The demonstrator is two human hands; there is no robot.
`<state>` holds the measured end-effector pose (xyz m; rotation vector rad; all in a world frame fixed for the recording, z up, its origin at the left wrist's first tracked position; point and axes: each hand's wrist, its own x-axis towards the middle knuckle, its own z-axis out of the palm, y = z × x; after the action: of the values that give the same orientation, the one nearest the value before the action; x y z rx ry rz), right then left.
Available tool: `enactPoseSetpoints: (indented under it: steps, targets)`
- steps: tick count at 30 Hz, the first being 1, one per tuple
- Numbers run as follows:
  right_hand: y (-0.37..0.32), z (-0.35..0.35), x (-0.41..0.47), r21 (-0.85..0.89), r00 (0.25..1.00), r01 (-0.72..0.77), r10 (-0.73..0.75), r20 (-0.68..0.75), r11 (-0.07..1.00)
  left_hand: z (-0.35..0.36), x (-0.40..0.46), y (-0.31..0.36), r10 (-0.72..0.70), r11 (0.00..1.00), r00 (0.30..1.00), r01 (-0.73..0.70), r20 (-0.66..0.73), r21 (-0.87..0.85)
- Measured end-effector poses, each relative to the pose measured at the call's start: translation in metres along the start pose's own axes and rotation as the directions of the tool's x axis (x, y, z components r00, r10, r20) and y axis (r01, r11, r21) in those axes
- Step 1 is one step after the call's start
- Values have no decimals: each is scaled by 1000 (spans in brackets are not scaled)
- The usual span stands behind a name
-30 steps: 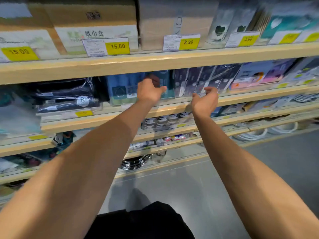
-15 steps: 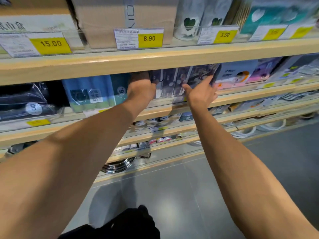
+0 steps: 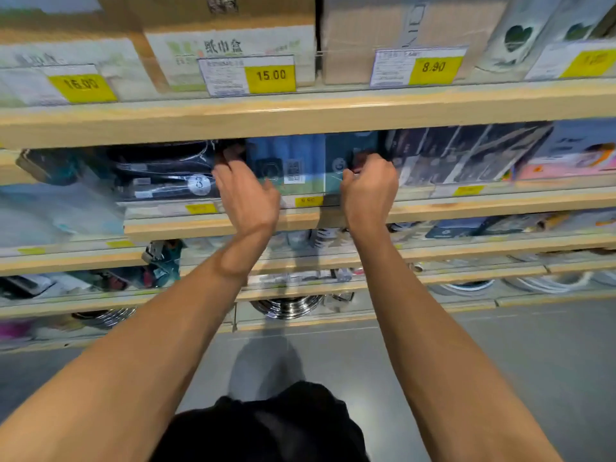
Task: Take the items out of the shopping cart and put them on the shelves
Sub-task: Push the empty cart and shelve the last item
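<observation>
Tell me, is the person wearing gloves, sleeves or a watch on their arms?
No. Both arms are bare, with no sleeves in sight. The left hand and right hand wear no gloves, and no watch, ring or bracelet shows. Only dark clothing appears lower down.

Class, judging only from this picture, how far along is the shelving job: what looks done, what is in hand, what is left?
Done: blue packs already stand on the second shelf, above a yellow price tag. In hand: the left hand and right hand are at the two ends of that row, apparently straightening it; what the right fingers grip is blurred. Left: unknown, since no cart is in view.
</observation>
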<state>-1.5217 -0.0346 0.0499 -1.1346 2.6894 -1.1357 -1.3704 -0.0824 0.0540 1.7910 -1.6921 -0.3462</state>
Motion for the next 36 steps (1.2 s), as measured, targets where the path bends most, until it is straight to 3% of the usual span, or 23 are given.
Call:
enactPoseSetpoints:
  steps: [4,7,11,14,18,20,25,31,36]
  targets:
    - [-7,-5,-2,-133,997,-71,74,16,989,-16,20,-8,32,987,980,-62,196,148]
    - [-7,-9,-3,-119,988,-152,155,13,981,-16,32,-7,-12,983,908,-65,419,171]
    - [-3,-10,4,-95,973,-230,231,2,969,-10,45,-4,-11,955,853,-147,523,259]
    - [-9,-4,8,-116,978,-198,204,38,973,-4,51,-4,8,950,866,-163,500,266]
    - [-13,0,6,-83,976,-183,191,103,980,-4,44,-18,31,970,943,-109,332,219]
    - [-15,4,-2,-28,980,-169,171,105,985,-6,43,-26,98,956,955,-169,281,241]
    - [-26,20,-19,-26,990,-64,67,127,998,-20,53,-26,261,866,907,-371,331,334]
    - [-34,33,-19,-36,970,46,-36,242,998,-21,53,-22,301,903,878,-388,372,184]
    - [-50,37,-21,21,933,164,-162,321,986,-21,45,-21,231,958,901,-277,367,76]
